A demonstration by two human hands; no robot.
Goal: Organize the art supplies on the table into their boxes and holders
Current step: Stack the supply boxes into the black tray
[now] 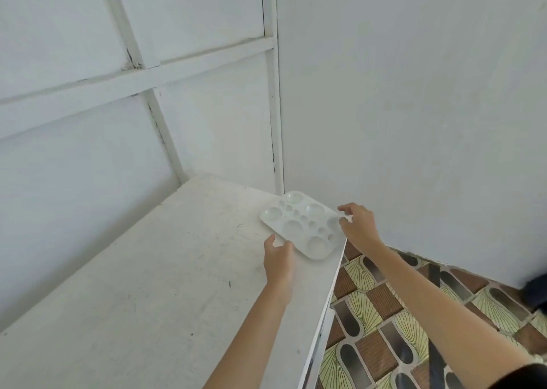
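A white plastic paint palette (302,224) with several round wells lies flat at the far right corner of the white table (165,270), close to the wall. My left hand (278,260) pinches the palette's near left edge, thumb on top. My right hand (359,225) grips its right end, which juts slightly past the table's right edge. Both arms reach in from the lower right.
White panelled walls (148,77) close off the table at the back and left, and a plain white wall stands at the right. Beyond the table's right edge lies a patterned floor (414,314) in brown, green and grey.
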